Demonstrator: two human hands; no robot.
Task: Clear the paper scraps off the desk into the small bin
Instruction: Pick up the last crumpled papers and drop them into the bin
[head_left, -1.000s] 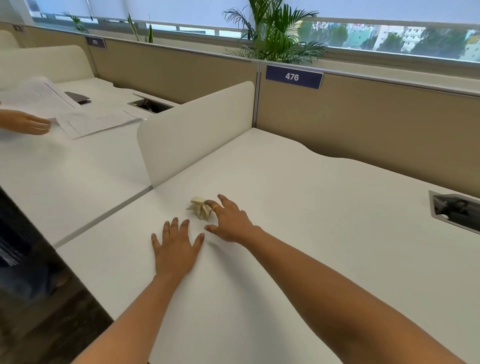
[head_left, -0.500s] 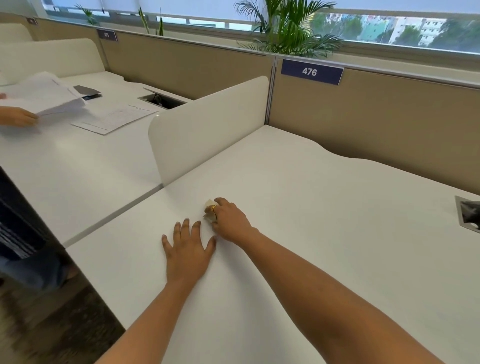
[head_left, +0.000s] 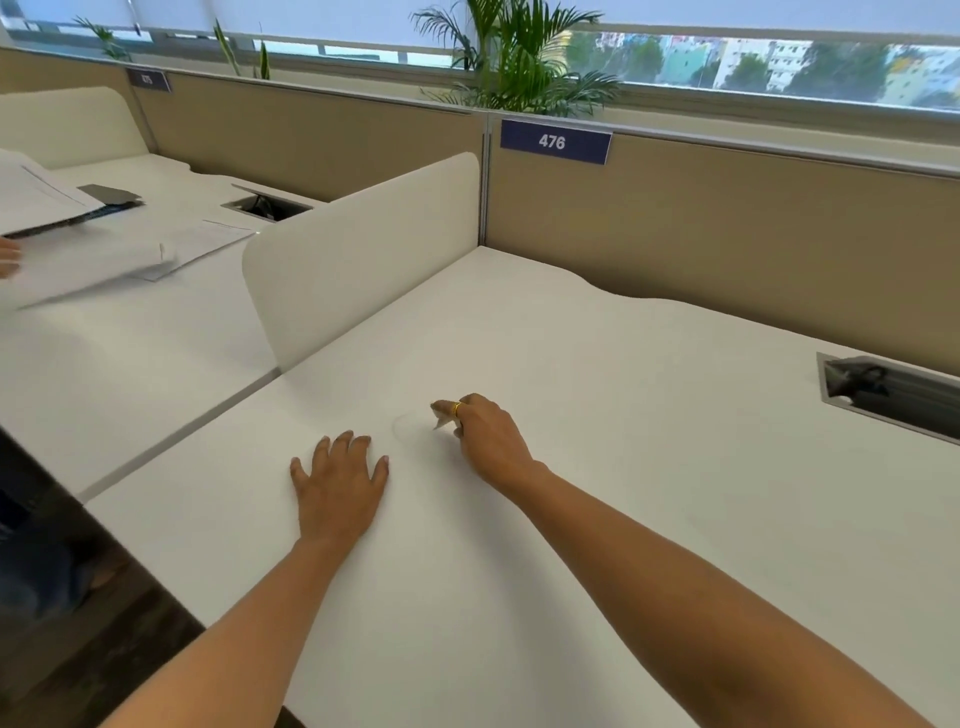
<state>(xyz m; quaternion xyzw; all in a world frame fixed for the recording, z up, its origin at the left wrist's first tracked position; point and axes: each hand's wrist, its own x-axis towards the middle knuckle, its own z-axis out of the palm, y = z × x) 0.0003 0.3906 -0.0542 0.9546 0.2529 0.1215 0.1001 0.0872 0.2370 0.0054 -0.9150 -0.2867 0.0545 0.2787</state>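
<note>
One scrap (head_left: 440, 419), mostly hidden, its way unclear; right hand (head_left: 483, 436) grip pinching it; left hand (head_left: 337, 486) spread flat on the tabletop (head_left: 623, 467).

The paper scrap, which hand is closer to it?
Right. The right hand is closed around the paper scrap; the left hand lies flat on the desk beside it, not touching.

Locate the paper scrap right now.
Head view, centre of frame: the paper scrap is pinched in the right hand, only a sliver showing, just above the white desk and right of the flat left hand.
</note>
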